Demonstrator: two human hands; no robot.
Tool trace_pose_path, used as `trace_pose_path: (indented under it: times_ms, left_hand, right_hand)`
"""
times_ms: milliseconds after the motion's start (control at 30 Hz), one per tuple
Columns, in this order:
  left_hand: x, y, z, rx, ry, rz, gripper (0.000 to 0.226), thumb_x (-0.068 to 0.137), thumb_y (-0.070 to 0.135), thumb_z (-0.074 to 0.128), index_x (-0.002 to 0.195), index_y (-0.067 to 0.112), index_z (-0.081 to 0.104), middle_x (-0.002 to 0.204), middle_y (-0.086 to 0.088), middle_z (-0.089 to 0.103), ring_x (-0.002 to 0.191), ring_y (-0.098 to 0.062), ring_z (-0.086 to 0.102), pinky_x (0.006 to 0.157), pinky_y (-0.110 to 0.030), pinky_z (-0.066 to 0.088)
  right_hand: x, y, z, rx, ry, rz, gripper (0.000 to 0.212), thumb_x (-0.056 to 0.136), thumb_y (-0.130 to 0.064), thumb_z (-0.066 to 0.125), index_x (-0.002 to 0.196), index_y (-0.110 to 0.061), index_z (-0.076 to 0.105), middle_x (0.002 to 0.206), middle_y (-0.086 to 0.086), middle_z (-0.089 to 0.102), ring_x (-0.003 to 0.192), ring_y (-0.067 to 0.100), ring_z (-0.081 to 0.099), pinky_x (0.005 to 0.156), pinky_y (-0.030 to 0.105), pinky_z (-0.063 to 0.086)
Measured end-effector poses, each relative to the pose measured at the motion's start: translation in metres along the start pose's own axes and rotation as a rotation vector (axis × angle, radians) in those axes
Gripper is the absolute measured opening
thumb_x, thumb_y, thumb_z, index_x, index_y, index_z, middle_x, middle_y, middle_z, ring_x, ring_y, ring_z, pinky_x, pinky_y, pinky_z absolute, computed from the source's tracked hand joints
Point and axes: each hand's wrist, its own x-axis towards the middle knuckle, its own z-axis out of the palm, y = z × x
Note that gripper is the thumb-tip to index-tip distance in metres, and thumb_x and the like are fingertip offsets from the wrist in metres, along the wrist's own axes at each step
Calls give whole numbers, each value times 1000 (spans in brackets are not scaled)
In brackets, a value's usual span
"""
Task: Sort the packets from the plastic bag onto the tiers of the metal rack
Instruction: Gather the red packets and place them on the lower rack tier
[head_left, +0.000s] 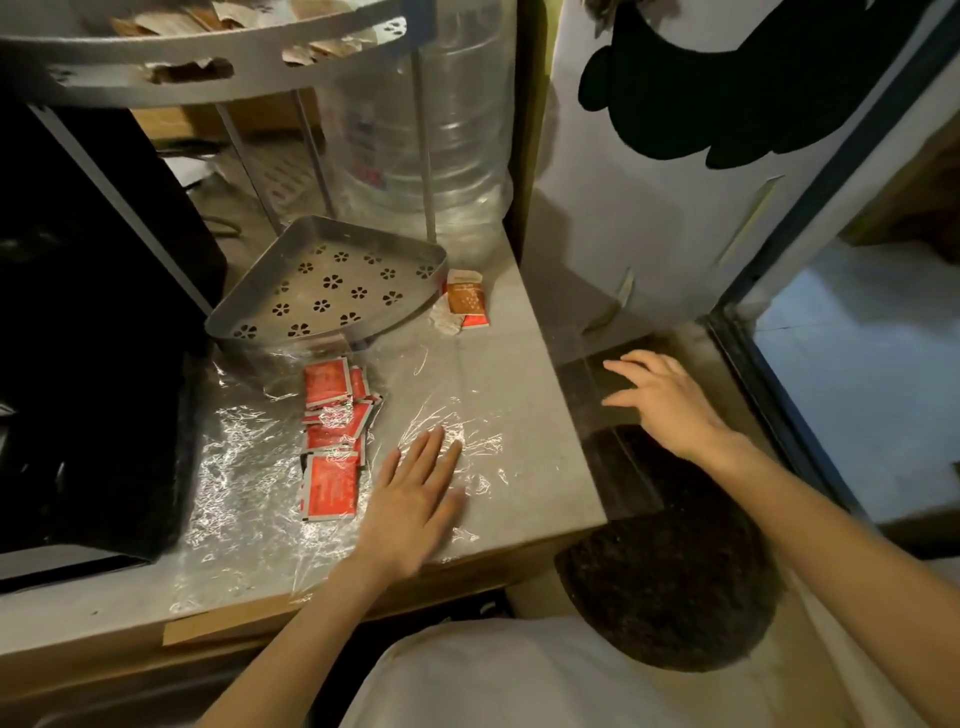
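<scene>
Several red packets (332, 441) lie in a loose row inside a clear plastic bag (249, 467) spread flat on the counter. My left hand (415, 493) rests flat and open on the bag, just right of the packets. My right hand (670, 405) hovers open past the counter's right edge, holding nothing. The metal rack's lower tier (327, 291), a perforated corner tray, has nothing on it. Its upper tier (208, 67) at the top holds brownish packets. An orange-brown packet (467, 299) and a pale one lie on the counter right of the lower tier.
A black appliance (93, 312) stands at the left, close to the bag. A large clear water jug (431, 130) stands behind the rack. A white panel (675, 208) rises right of the counter. The counter's front edge (311, 597) is near me.
</scene>
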Motion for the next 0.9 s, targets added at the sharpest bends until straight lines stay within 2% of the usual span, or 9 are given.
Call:
trace_pose_path:
  times_ms: [67, 200, 300, 400, 467, 533, 633, 700, 900]
  left_hand:
    - [3, 2, -5, -143, 2, -18, 51, 94, 44, 11, 143, 29, 10, 154, 7, -1, 142, -6, -7, 116, -33, -8]
    - [9, 8, -25, -583, 131, -140, 35, 97, 25, 40, 127, 15, 53, 146, 0, 36, 133, -3, 27, 109, -20, 16]
    - [2, 12, -36, -660, 279, -188, 28, 94, 20, 48, 117, 14, 62, 130, 5, 52, 122, -6, 46, 99, -15, 34]
    - [-9, 18, -42, -751, 325, -276, 21, 92, 19, 52, 109, 19, 65, 110, 5, 65, 103, -10, 61, 86, -15, 47]
    - [-20, 17, -43, -714, 324, -342, 22, 90, 19, 56, 109, 16, 64, 107, 1, 68, 95, -10, 63, 78, -15, 49]
    - [-33, 14, -42, -559, 393, -424, 26, 86, 21, 61, 111, 15, 63, 110, -2, 65, 90, -10, 60, 74, -13, 46]
    - [-52, 7, -39, -272, 474, -580, 45, 80, 28, 67, 121, 13, 55, 120, -8, 56, 104, -24, 55, 87, -33, 47]
    - [-63, 5, -37, -154, 443, -731, 65, 75, 38, 70, 130, 12, 44, 132, -11, 47, 118, -28, 46, 97, -40, 43]
    - [-75, 11, -26, -52, 341, -955, 97, 63, 68, 62, 137, 15, 26, 132, -8, 41, 122, -26, 38, 99, -38, 35]
  right_hand:
    - [7, -5, -1, 38, 61, 14, 49, 82, 7, 49, 119, -22, 62, 144, 2, 43, 135, 24, 28, 108, 33, 16]
    - [35, -37, -15, 217, 237, -46, 34, 85, 1, 49, 112, -12, 65, 127, 5, 59, 123, 23, 43, 102, 32, 24]
    - [64, -73, -24, 353, 216, -133, 30, 88, -3, 48, 111, -14, 64, 119, 3, 63, 117, 19, 46, 98, 33, 33]
    - [93, -107, -29, 464, 113, -206, 31, 89, -6, 47, 116, -15, 61, 123, 6, 60, 117, 22, 48, 96, 34, 36]
    - [110, -128, -29, 499, 44, -248, 33, 89, -8, 50, 121, -13, 57, 128, 10, 58, 120, 26, 47, 97, 34, 36]
    - [125, -146, -25, 464, -36, -295, 37, 89, -10, 51, 126, -11, 52, 132, 12, 54, 124, 28, 44, 100, 36, 34]
    - [143, -167, -18, 397, -123, -332, 47, 88, -14, 53, 133, -10, 43, 139, 14, 47, 129, 30, 38, 104, 40, 32]
    - [152, -175, -14, 335, -143, -338, 55, 86, -19, 56, 137, -11, 37, 143, 13, 42, 131, 31, 34, 106, 43, 30]
    - [166, -187, -5, 264, -233, -306, 66, 80, -21, 63, 137, -4, 33, 143, 18, 39, 131, 33, 35, 107, 41, 31]
